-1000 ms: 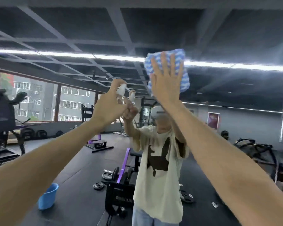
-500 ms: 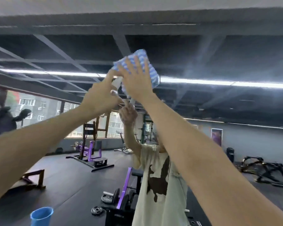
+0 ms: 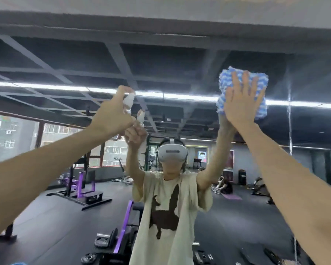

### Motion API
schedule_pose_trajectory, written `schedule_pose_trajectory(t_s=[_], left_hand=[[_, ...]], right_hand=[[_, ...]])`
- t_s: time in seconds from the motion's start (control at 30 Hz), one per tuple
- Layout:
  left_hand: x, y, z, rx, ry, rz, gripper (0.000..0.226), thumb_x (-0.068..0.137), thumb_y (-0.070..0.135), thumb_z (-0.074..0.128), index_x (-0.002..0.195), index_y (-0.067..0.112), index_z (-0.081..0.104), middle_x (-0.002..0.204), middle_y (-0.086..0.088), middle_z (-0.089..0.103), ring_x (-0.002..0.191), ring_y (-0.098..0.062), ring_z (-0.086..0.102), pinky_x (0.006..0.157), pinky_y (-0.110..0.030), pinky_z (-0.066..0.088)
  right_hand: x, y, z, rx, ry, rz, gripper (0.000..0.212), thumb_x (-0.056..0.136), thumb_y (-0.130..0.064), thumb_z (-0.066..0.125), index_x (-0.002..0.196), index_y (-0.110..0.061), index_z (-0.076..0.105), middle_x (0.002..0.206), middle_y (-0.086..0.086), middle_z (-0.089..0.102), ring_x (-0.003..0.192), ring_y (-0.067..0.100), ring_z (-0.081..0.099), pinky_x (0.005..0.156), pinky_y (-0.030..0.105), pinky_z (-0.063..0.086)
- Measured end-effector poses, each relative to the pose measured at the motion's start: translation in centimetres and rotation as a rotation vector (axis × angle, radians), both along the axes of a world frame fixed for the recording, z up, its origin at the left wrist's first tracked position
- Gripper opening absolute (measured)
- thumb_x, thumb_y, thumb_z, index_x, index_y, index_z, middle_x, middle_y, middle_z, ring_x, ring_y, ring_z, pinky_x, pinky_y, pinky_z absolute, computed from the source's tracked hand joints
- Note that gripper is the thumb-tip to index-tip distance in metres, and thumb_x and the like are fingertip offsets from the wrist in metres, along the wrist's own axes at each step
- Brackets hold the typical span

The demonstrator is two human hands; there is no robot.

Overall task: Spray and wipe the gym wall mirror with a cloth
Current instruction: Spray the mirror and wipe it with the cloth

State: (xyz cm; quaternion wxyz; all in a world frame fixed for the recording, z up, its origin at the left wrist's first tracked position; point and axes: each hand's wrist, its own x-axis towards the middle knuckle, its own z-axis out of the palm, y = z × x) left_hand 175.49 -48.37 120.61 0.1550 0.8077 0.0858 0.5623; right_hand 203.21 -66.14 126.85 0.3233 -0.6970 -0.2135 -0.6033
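Mirror, one cloth, one bottle

Left hand, right hand, forearms bare. In reflection: loose cream T-shirt, wide short sleeves, dark brown splotchy print on chest, white headset with top strap.
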Motion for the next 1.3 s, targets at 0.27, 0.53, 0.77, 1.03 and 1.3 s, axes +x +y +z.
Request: schedule_pose_trajectory(t_s=[0.27, 0.53, 0.77, 1.03, 1.3], left_hand=[[5.6, -6.6, 1.3, 0.032, -0.077, -0.005, 0.046, 0.082, 0.009, 0.055, 0.124, 0.024, 0.043, 0.074, 0.001, 0.060, 0.053, -0.013, 0.053, 0.056, -0.028, 0.044], [10.3, -10.9, 0.0, 0.011, -0.040, -0.008, 0.057, 0.084, 0.001, 0.060, 0.132, 0.021, 0.036, 0.088, -0.011, 0.061, 0.057, -0.026, 0.059, 0.052, -0.035, 0.053], [13.0, -15.1, -0.1, -0.013, -0.083, -0.143, 0.054, 0.087, 0.005, 0.062, 0.131, 0.023, 0.036, 0.095, -0.009, 0.061, 0.069, -0.020, 0.063, 0.059, -0.023, 0.053], [12.0, -16.2, 0.4, 0.072, -0.023, -0.123, 0.053, 0.088, 0.006, 0.057, 0.133, 0.022, 0.035, 0.083, -0.014, 0.063, 0.060, -0.023, 0.063, 0.061, -0.034, 0.053], [11.9, -14.0, 1.3, 0.077, -0.014, -0.062, 0.061, 0.086, -0.001, 0.061, 0.137, 0.019, 0.033, 0.092, -0.008, 0.058, 0.058, -0.019, 0.061, 0.059, -0.032, 0.059]], right_hand=[[-9.9, 8.8, -3.7, -0.506, -0.467, 0.214, 0.043, 0.089, -0.017, 0.052, 0.130, -0.006, 0.060, 0.138, 0.017, 0.055, 0.133, 0.039, 0.045, 0.114, 0.050, 0.022], [4.2, -4.5, -0.3, -0.262, -0.175, 0.021, 0.065, 0.094, -0.047, 0.006, 0.154, -0.029, 0.023, 0.163, 0.004, 0.017, 0.151, 0.030, 0.008, 0.120, 0.052, -0.001], [4.5, -5.5, -7.7, -0.305, -0.231, 0.062, 0.056, 0.100, -0.035, 0.022, 0.154, -0.024, 0.027, 0.163, 0.007, 0.013, 0.150, 0.033, 0.002, 0.120, 0.055, 0.001], [8.1, -8.9, -3.9, -0.397, -0.315, -0.046, 0.053, 0.105, -0.039, 0.011, 0.151, -0.023, 0.031, 0.156, 0.010, 0.035, 0.145, 0.033, 0.027, 0.119, 0.051, 0.011], [5.6, -7.9, 4.5, -0.237, -0.078, 0.038, 0.054, 0.106, -0.037, 0.023, 0.156, -0.029, 0.004, 0.165, 0.006, -0.004, 0.150, 0.031, -0.008, 0.120, 0.053, -0.006]])
